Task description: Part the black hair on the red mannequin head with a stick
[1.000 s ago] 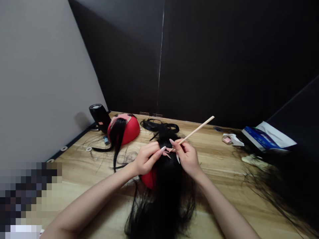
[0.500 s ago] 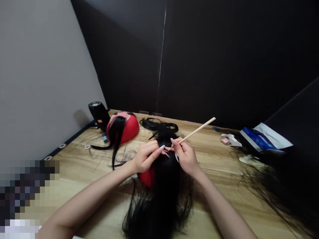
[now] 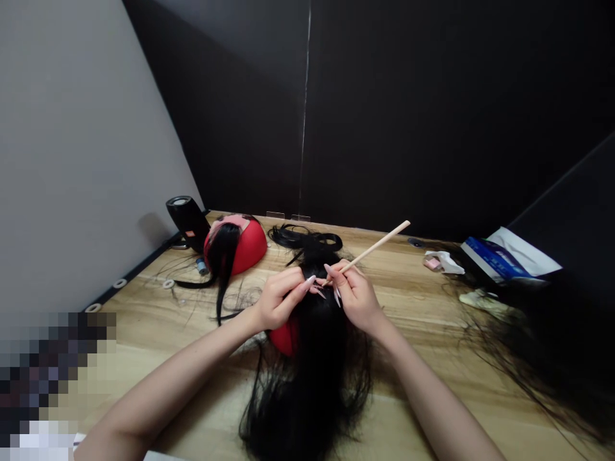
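Note:
A thin pale wooden stick [image 3: 377,246] is held like a pen in my right hand [image 3: 356,298], slanting up to the right. Its lower tip meets the black hair between my hands, too small to make out. My left hand [image 3: 283,298] is closed in a pinch just left of that tip, seemingly on fine strands of hair. Both hands rest at the top of a long-haired black wig [image 3: 319,371]. Under the hair, a red head form [image 3: 283,338] shows at the left; the rest of it is covered.
Left of the wig, a second red head form [image 3: 252,246] carries a dark hairpiece, with a black speaker [image 3: 187,221] behind it. At right lie a blue and white packet [image 3: 500,262], crumpled tissue [image 3: 451,262] and loose black hair [image 3: 552,352]. Dark panels bound the wooden table [image 3: 418,397].
The view has shifted slightly. The stick's upper end sits a little lower relative to my right hand's fingers; both hands stay close together at the same spot on the hair.

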A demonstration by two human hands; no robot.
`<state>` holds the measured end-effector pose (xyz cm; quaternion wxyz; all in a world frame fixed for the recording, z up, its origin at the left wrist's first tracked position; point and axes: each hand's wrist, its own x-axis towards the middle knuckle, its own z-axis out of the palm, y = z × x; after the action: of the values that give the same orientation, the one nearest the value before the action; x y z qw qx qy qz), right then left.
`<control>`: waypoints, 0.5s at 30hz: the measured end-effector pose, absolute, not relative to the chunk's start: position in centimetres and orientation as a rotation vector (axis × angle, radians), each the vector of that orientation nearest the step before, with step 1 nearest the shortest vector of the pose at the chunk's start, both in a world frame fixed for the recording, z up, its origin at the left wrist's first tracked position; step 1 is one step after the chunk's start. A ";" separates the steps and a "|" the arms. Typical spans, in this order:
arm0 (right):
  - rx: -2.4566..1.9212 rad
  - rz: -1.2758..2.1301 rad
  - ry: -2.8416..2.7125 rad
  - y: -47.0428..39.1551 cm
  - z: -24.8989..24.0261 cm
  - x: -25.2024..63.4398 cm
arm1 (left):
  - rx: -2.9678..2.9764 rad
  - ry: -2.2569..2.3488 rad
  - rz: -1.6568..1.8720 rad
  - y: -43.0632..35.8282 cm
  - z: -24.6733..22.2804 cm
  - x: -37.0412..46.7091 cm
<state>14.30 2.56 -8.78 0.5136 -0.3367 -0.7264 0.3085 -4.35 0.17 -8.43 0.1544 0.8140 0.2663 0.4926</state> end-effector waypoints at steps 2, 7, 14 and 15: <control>-0.812 0.756 -1.727 2.5 -8.7 14.3 | 2.335 0.759 1.409 0.2 -8.5 -4.4; -0.808 0.922 -1.570 2.5 -8.8 13.9 | 2.332 0.757 1.402 0.3 -8.6 -4.5; -0.805 1.048 -1.472 2.6 -9.2 13.7 | 2.322 0.740 1.408 0.2 -8.6 -4.4; -0.808 1.053 -1.460 2.6 -9.2 13.7 | 2.325 0.740 1.410 0.2 -8.6 -4.4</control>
<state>13.72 2.64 -9.19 0.5515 -0.3417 -0.6172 0.4451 -4.42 0.24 -8.56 0.1612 0.8142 0.2593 0.4938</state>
